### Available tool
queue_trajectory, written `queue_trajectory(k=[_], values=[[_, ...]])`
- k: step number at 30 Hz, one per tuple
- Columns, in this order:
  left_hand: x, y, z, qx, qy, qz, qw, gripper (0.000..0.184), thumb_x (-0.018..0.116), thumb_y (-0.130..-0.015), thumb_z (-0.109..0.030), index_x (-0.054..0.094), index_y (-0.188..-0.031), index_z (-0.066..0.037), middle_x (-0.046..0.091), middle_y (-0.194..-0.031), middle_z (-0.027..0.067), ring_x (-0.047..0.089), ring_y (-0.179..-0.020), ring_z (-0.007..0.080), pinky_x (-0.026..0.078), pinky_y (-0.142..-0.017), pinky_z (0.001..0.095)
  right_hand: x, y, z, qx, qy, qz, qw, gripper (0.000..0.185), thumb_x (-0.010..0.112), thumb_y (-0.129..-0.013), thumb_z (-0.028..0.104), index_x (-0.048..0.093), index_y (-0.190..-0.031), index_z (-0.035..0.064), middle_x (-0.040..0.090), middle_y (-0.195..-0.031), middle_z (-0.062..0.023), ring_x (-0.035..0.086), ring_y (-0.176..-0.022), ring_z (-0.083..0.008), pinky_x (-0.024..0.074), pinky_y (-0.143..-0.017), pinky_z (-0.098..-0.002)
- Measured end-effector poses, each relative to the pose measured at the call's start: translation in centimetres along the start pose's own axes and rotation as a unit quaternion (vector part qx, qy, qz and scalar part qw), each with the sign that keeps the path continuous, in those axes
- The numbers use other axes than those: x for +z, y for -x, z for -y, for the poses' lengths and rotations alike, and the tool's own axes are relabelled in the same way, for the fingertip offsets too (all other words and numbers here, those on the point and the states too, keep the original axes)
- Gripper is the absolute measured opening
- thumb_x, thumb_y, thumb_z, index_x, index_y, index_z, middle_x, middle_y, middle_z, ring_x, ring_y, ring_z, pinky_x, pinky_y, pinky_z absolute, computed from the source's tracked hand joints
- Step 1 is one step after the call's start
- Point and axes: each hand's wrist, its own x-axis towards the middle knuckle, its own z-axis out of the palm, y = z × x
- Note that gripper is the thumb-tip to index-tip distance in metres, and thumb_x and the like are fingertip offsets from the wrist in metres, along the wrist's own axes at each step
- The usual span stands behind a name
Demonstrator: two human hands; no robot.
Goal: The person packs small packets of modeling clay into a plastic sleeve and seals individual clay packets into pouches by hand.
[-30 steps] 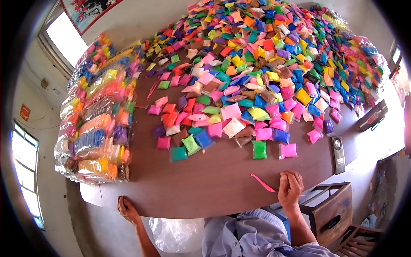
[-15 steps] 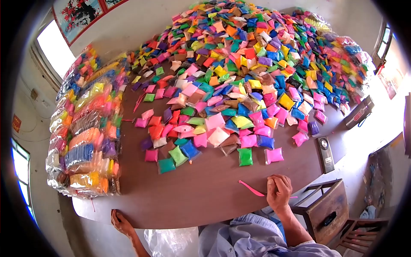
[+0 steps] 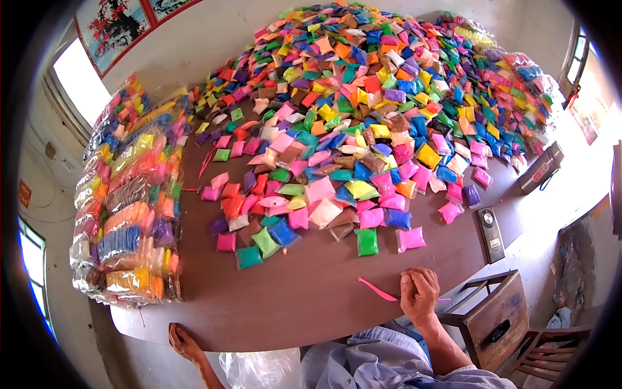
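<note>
My left hand [image 3: 185, 343] rests at the front edge of the brown table [image 3: 278, 318], fingers loosely apart and holding nothing that shows. On the tabletop at the right, my right hand [image 3: 420, 292] is closed in a fist; what it holds, if anything, is hidden. A thin pink plastic knife-like tool [image 3: 377, 289] lies against its left side, and a short pink tip [image 3: 444, 299] sticks out on its right. Whether these are one piece cannot be told. Just beyond are a pink packet [image 3: 410, 239] and a green packet [image 3: 367, 242].
A huge heap of small colourful packets [image 3: 363, 104] covers the back and middle. Clear bags of packets [image 3: 123, 240] are stacked at the left. On the right are a dark metallic device [image 3: 491, 235], a dark flask [image 3: 541, 170] and a wooden chair [image 3: 495, 318].
The view has shifted slightly. Both hands keep their places on the table, and the packets and pink tool lie as before.
</note>
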Motion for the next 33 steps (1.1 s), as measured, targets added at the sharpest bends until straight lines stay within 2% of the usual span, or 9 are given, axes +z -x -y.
queue_trajectory(k=[14, 22, 33], values=[[0.1, 0.0, 0.2, -0.015, 0.007, 0.003, 1.0, 0.026, 0.056, -0.105, -0.012, 0.072, -0.122, 0.001, 0.071, -0.128, 0.0176, 0.064, -0.117, 0.0374, 0.05, -0.105, 0.0451, 0.1, 0.0, -0.1, 0.011, -0.003, -0.001, 1.0, 0.003, 0.072, -0.088, 0.004, 0.072, -0.091, 0.0026, 0.074, -0.092, -0.0118, 0.07, -0.088, -0.0309, 0.052, -0.084, -0.0413], [0.0, -0.2, 0.7, -0.013, -0.016, 0.015, 1.0, 0.029, 0.055, -0.108, -0.018, 0.071, -0.125, -0.001, 0.07, -0.131, 0.018, 0.065, -0.118, 0.0369, 0.049, -0.109, 0.0436, 0.1, 0.0, -0.2, 0.004, -0.001, -0.005, 1.0, 0.003, 0.073, -0.087, 0.004, 0.072, -0.09, 0.0033, 0.073, -0.09, -0.0106, 0.07, -0.087, -0.0297, 0.0522, -0.084, -0.0404], [0.1, -0.3, 1.0, -0.023, -0.022, 0.022, 0.999, 0.032, 0.054, -0.108, -0.019, 0.07, -0.127, 0.001, 0.069, -0.133, 0.0181, 0.062, -0.121, 0.0378, 0.048, -0.11, 0.0448, 0.0, 0.0, -0.1, 0.011, -0.009, -0.004, 1.0, 0.004, 0.073, -0.087, 0.004, 0.072, -0.09, 0.0023, 0.073, -0.092, -0.012, 0.069, -0.087, -0.0314, 0.0523, -0.083, -0.0406]])
